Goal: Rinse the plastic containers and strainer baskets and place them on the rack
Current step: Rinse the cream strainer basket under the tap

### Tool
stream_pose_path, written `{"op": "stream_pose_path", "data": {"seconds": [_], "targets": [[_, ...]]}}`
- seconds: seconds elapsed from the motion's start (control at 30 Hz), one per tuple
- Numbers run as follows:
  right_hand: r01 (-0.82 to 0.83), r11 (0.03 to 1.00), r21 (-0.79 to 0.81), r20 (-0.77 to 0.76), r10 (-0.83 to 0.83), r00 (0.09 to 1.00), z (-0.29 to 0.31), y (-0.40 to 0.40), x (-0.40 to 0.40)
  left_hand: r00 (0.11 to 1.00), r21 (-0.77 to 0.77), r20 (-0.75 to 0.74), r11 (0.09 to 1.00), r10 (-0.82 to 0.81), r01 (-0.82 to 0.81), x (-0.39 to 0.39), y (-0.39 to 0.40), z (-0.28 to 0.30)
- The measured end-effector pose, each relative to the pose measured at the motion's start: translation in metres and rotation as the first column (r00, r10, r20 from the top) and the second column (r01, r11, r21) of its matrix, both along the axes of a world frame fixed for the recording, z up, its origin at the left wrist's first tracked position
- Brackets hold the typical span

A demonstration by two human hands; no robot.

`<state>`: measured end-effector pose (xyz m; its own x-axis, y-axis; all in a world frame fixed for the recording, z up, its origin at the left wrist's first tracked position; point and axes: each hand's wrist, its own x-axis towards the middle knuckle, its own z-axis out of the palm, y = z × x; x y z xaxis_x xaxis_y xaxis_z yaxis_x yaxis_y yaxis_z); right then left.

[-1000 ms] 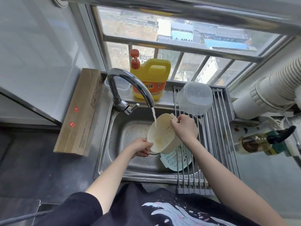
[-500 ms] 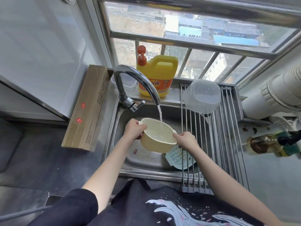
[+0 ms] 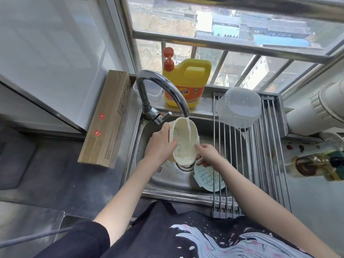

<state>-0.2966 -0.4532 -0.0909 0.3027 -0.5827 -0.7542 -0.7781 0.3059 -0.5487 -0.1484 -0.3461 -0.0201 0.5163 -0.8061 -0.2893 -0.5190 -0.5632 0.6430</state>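
Observation:
A cream strainer basket [image 3: 185,140] is held over the sink [image 3: 167,180], tilted with its opening towards me, under water running from the faucet [image 3: 163,86]. My left hand [image 3: 161,146] grips its left rim and my right hand [image 3: 207,154] holds its lower right edge. A pale blue strainer basket [image 3: 209,176] lies in the sink's right part, partly under the rack. A clear plastic container [image 3: 239,107] sits upside down at the far end of the metal roll-up rack [image 3: 260,155].
A yellow detergent jug [image 3: 187,82] stands on the sill behind the faucet. A long cardboard box [image 3: 107,118] lies left of the sink. An oil bottle [image 3: 320,162] and a white duct pipe [image 3: 316,112] are at the right.
The cream basket has been tipped from upright to facing me, with water now hitting its inside. My left hand moved along its rim; my right hand shifted to its lower edge.

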Motion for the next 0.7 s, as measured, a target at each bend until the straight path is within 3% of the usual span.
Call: {"op": "stream_pose_path", "data": {"seconds": [0.2, 0.43, 0.7], "targets": [[-0.053, 0.998, 0.028, 0.065, 0.051, 0.997, -0.002, 0.000, 0.022, 0.990, -0.039, 0.139, 0.999, -0.032, 0.037, 0.001, 0.008, 0.005], [-0.034, 0.998, -0.058, 0.095, 0.040, 0.995, -0.005, -0.003, 0.029, 0.978, -0.020, 0.189, 0.996, -0.084, 0.089, 0.001, 0.019, 0.012], [-0.226, 0.969, -0.101, 0.031, 0.230, 0.973, -0.001, -0.002, 0.024, 0.998, -0.084, 0.005, 0.995, 0.056, -0.055, -0.001, 0.029, 0.009]]}}
